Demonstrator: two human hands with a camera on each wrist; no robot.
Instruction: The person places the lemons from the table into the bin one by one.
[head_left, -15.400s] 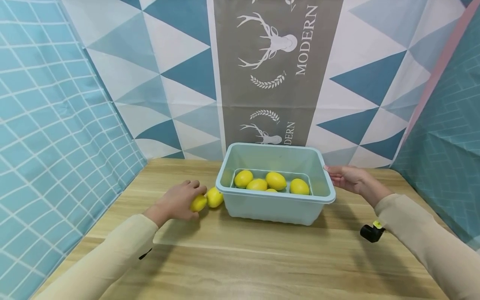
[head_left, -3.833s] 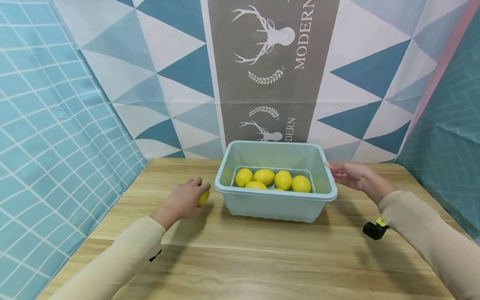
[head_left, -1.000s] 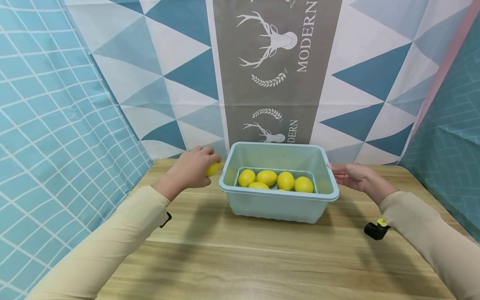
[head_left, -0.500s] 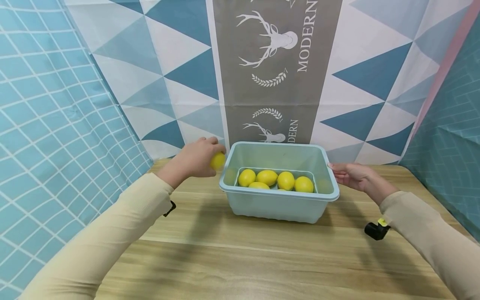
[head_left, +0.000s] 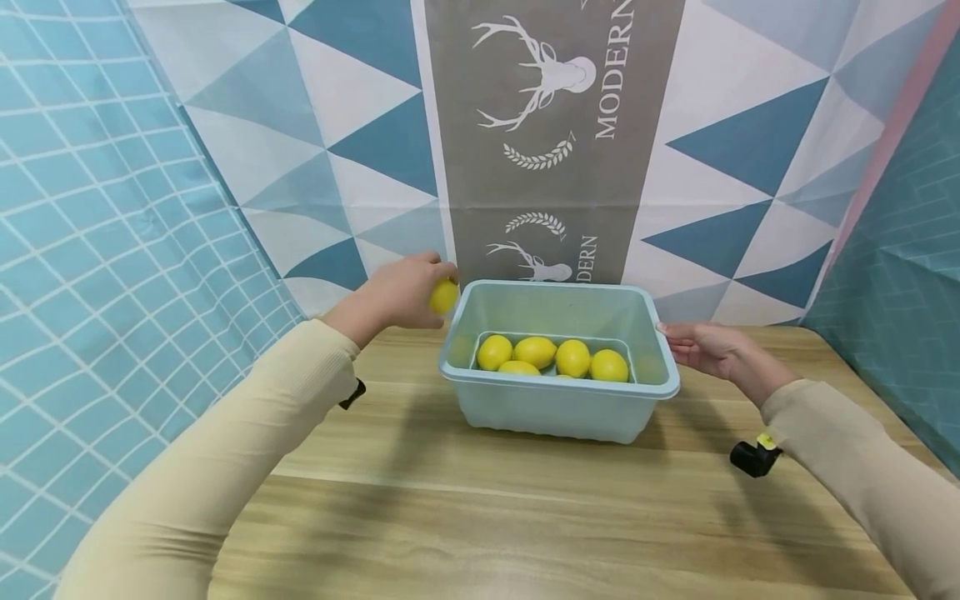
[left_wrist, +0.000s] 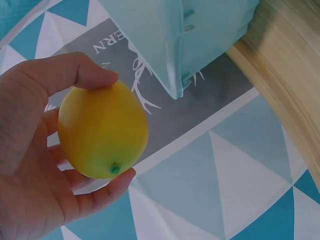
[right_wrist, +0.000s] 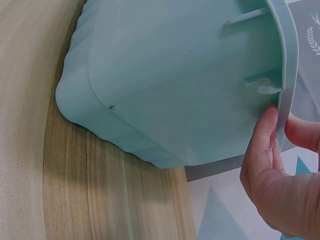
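Observation:
My left hand (head_left: 408, 292) holds a yellow lemon (left_wrist: 102, 130) between thumb and curled fingers, raised above the table just left of the bin's rim. The lemon's greenish tip shows in the left wrist view. A pale blue plastic bin (head_left: 555, 412) stands on the table with several lemons (head_left: 535, 352) on its floor; its front wall partly hides the nearest ones. At the bin's right end, my right hand (head_left: 708, 350) pinches the rim, thumb over the edge and fingers beneath it, as the right wrist view (right_wrist: 280, 185) shows.
The wooden table (head_left: 487, 517) extends in front of the bin and to both sides. Behind it hangs a patterned cloth (head_left: 375, 125) with triangles and a deer print. Blue tiled cloth (head_left: 97, 250) closes off the left side, green cloth (head_left: 900, 275) the right.
Earlier, lemons lay on the table left of the bin. My left hand picked one up, then rose and moved right toward the rim. My right hand stays on the bin.

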